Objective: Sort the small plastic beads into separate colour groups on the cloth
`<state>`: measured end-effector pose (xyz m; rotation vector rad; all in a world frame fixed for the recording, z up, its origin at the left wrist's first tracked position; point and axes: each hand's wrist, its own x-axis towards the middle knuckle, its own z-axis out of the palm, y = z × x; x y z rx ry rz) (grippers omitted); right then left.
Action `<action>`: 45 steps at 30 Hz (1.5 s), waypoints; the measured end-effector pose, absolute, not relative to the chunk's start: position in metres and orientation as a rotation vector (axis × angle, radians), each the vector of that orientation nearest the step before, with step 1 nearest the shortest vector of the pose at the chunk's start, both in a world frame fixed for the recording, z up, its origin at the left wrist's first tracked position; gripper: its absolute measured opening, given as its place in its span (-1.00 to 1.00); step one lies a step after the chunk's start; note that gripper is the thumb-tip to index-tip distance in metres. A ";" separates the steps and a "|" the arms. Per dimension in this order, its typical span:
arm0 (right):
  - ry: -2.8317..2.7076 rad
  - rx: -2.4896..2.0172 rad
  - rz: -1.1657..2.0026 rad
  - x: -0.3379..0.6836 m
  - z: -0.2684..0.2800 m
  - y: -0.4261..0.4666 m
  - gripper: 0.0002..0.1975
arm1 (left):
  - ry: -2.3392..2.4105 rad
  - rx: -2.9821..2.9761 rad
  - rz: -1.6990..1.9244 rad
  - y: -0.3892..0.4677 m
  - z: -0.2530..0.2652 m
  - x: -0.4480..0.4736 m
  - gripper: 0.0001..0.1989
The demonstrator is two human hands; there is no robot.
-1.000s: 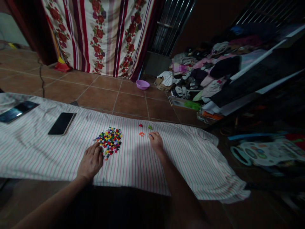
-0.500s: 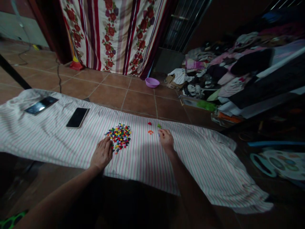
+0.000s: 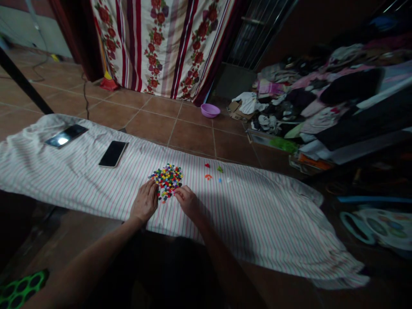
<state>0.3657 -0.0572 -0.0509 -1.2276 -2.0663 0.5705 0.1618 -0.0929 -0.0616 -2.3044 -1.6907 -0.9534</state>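
Observation:
A heap of small multicoloured pieces [image 3: 168,177] lies on a striped cloth [image 3: 257,214]. Against the heap's left edge rests my left hand [image 3: 144,201], palm down, fingers stretched out and holding nothing. At the lower right edge, my right hand [image 3: 188,201] is pinched, with what looks like a small pink piece at its fingertips. Apart from the heap, to the right, sit little groups sorted by colour: red pieces [image 3: 207,165], green pieces [image 3: 219,169], orange pieces [image 3: 208,177], a blue piece [image 3: 220,180] and whitish pieces [image 3: 228,180].
Two phones lie to the left on the cloth, a dark one [image 3: 113,153] and one reflecting light [image 3: 66,135]. Beyond are a tiled floor, a purple basin [image 3: 210,110] and a floral curtain [image 3: 157,47]. Piled clothes [image 3: 289,94] fill the right back.
My right hand has moved left from the small colour groups to the heap's edge, uncovering the blue and whitish pieces. The left hand stays by the heap. The view has shifted slightly.

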 end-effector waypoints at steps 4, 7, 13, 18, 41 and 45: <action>-2.015 -1.343 0.528 0.363 -0.055 -0.067 -0.86 | -1.730 -2.274 -0.910 -0.094 -0.058 0.163 -0.74; -1.974 -1.372 0.481 0.361 -0.059 -0.071 -0.84 | -1.747 -2.260 -0.911 -0.094 -0.059 0.163 -0.74; -1.944 -1.373 0.400 0.357 -0.064 -0.072 -0.78 | -1.733 -2.261 -0.939 -0.093 -0.063 0.161 -0.75; -1.954 -1.352 0.340 0.357 -0.068 -0.071 -0.74 | -1.733 -2.243 -0.996 -0.092 -0.064 0.161 -0.77; -1.924 -1.333 0.405 0.358 -0.059 -0.066 -0.76 | -1.873 -2.314 -0.690 -0.093 -0.040 0.167 -0.78; -1.830 -1.349 0.476 0.356 -0.056 -0.052 -0.80 | -1.833 -2.370 -0.683 -0.089 -0.038 0.168 -0.80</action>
